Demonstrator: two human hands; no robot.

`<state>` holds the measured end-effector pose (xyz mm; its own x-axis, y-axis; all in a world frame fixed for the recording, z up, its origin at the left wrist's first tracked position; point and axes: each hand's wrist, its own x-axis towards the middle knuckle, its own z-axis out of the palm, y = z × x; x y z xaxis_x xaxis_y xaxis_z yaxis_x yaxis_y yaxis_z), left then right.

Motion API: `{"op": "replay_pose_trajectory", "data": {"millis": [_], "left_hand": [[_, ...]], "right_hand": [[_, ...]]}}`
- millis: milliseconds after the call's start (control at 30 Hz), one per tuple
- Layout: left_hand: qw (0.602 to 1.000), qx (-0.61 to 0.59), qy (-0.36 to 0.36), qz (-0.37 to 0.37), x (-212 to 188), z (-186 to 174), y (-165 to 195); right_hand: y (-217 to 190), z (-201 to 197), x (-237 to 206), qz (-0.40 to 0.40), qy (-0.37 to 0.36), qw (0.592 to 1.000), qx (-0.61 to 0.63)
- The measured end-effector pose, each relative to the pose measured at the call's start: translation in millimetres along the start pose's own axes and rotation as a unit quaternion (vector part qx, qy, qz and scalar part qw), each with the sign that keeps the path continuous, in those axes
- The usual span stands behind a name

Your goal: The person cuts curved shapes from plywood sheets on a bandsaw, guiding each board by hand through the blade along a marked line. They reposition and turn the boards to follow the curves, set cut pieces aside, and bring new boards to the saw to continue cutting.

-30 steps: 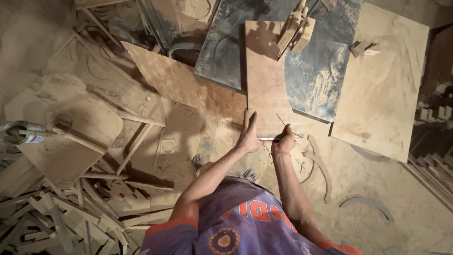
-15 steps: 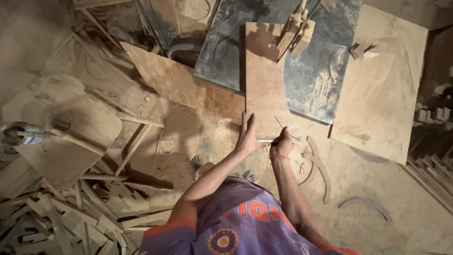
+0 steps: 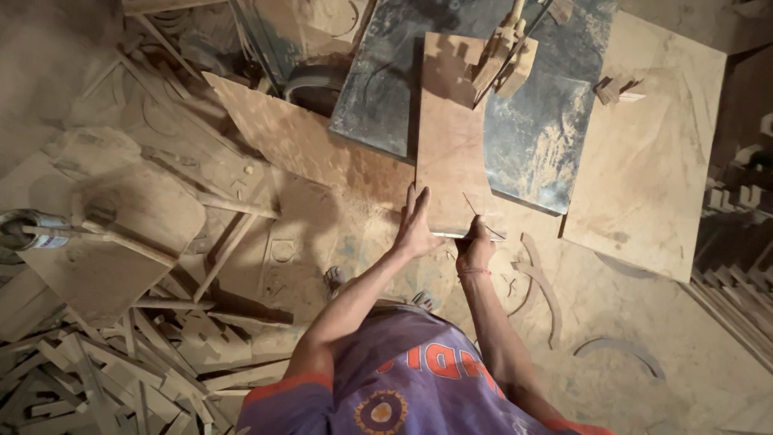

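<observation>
Her left hand (image 3: 417,229) lies flat and open on the thin brown plywood board (image 3: 451,145) atop the grey saw table (image 3: 547,137), right hand (image 3: 475,248) pinching its near edge, the cut barely started.

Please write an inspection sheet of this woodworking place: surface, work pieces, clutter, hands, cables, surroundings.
Surface: dark, dusty metal saw table, coated with sawdust.
Work pieces: flat rectangular brown wooden board lies on the table, its near end over the edge; a pencilled line shows near that end.
Clutter: pile of thin wooden offcuts at lower left; curved wooden cut-outs on the floor.
Hands: left hand flat on the board's near end, fingers spread; right hand has its grip closed on the board's near edge.
Cables: nothing seen.
Surroundings: large pale plywood sheet beside the table; wooden saw guide block above the board; sawdust-covered floor.
</observation>
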<state>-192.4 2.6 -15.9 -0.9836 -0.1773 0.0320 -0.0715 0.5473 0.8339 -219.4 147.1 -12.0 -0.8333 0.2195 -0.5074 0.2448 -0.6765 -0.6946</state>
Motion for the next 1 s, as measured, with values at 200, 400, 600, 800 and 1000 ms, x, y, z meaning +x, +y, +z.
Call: {"op": "replay_pose_trajectory", "data": {"millis": [200, 400, 600, 800, 1000], "left_hand": [[0.999, 0.006, -0.034, -0.010, 11, -4, -10], [1.000, 0.003, -0.028, -0.003, 14, -12, -15], [0.997, 0.008, -0.060, -0.047, 18, -18, -9], [0.998, 0.005, -0.057, -0.027, 27, -30, -10], [0.998, 0.002, -0.062, -0.014, 37, -35, -16]], "right_hand": [[-20, -32, 3, 0.089, -0.066, 0.954, -0.277], [-80, -61, -9, -0.285, -0.056, 0.599, -0.746], [-97, -28, 18, -0.336, -0.244, 0.527, -0.742], [-77, -30, 36, -0.323, -0.299, 0.596, -0.671], [-66, -26, 39, -0.430, -0.289, 0.556, -0.649]]}}
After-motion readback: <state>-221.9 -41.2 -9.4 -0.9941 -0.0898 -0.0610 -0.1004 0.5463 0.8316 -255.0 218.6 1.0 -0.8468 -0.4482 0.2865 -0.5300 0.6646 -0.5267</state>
